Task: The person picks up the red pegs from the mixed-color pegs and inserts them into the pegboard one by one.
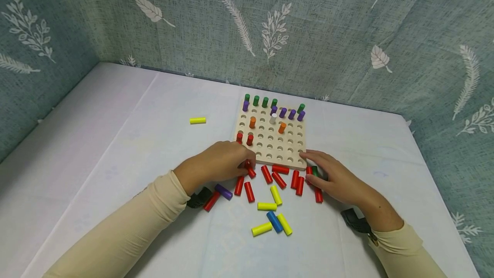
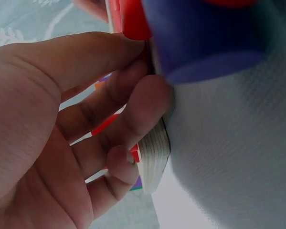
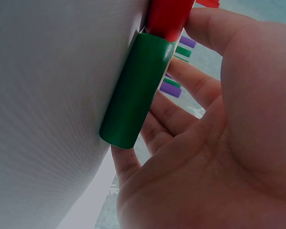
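Note:
At the front left corner of the wooden pegboard, my left hand pinches a red peg between thumb and fingertips. In the left wrist view, the thumb and fingers curl beside the board's edge, and a purple peg looms close to the camera. My right hand lies by the front right corner with its fingers spread and holds nothing. Beneath it are a red peg and a green peg. Two red pegs stand upright in the board's left side.
Green pegs and purple pegs stand along the back rows, with orange pegs and a white peg further in. Loose red, yellow and blue pegs lie in front. One yellow peg lies apart, left of the board.

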The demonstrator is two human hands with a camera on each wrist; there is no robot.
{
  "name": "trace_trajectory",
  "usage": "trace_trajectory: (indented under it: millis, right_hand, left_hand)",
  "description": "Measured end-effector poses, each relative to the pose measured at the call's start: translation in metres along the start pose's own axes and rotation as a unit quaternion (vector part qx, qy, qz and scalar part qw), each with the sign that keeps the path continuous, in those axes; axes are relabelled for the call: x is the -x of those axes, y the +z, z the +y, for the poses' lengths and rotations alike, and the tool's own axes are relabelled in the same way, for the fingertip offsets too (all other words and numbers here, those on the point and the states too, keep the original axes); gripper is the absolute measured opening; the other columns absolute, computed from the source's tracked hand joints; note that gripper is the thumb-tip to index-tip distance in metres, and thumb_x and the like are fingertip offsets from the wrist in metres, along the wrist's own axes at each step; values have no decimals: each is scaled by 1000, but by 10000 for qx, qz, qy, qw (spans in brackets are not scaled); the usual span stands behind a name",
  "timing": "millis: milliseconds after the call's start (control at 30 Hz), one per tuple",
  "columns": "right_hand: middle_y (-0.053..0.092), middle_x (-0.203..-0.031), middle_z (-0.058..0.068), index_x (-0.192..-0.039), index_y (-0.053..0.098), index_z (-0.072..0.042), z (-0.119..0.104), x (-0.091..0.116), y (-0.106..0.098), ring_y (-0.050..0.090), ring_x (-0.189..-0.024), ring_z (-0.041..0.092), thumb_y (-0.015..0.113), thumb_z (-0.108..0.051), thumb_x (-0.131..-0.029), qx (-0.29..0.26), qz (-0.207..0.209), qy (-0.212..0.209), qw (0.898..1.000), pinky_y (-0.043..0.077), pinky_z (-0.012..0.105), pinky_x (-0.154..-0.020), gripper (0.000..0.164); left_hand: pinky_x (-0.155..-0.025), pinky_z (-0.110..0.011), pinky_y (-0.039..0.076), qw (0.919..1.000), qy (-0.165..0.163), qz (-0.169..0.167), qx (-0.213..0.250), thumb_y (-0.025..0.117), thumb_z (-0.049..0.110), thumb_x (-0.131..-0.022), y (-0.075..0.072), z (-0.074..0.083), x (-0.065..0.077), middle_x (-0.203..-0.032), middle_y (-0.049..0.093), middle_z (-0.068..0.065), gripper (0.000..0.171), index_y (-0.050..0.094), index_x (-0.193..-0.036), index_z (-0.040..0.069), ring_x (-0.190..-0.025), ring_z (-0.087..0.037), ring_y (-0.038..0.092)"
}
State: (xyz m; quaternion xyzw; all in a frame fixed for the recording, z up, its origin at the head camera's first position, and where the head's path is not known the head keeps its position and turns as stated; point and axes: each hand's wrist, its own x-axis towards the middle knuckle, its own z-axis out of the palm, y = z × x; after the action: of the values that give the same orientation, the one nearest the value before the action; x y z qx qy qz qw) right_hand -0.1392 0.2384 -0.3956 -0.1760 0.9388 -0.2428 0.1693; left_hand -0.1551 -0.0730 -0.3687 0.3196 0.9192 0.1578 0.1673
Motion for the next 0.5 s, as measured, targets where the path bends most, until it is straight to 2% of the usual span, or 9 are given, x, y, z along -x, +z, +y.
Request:
trace_trajectory:
  millis: [200,500]
  right_hand:
    - [36,-158,14,-153,41,-27,0,0,0,31,-146,41,67,-28,-96,-11,5,-39,10000,35,65,-109,63]
    - [36,-158,13,-153,41,-27,1,-1,0,30,-146,40,66,-28,-96,-14,0,-37,10000,33,65,-111,62]
  left_hand:
    - [-73,-28,48,10000,-17,27,31,77,21,-89,1,0,-1,-83,66,10,15,73,-104,20,-75,-9,56]
    - [-80,-31,50,9999,-97,-21,-40,77,21,-89,1,-1,-1,-89,69,9,19,73,-108,20,-80,-10,57]
